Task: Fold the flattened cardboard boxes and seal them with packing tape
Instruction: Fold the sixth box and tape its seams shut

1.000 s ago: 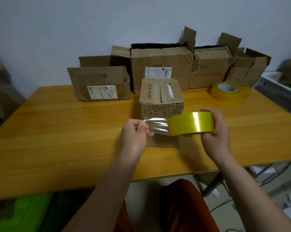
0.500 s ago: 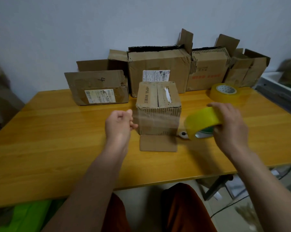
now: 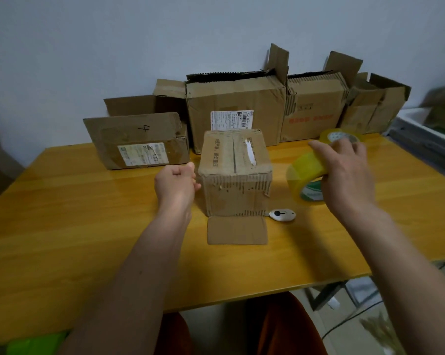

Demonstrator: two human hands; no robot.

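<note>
A small folded cardboard box (image 3: 235, 175) stands at the middle of the wooden table (image 3: 88, 226), one flap lying flat toward me. My left hand (image 3: 176, 183) pinches the free end of clear tape just left of the box's upper edge. My right hand (image 3: 344, 172) grips a yellow tape roll (image 3: 305, 175) to the right of the box. A faint clear strip stretches from hand to roll across the box's upper front edge.
A small grey cutter (image 3: 282, 215) lies by the box's right foot. A second tape roll (image 3: 340, 137) sits behind my right hand. Several larger cardboard boxes (image 3: 235, 108) line the wall, one marked "4" (image 3: 137, 139) at left. The table's near edge is close to my knees.
Both hands spread apart and moved away from me, drawing out more tape. The strip went from in front of the box to across its upper front edge.
</note>
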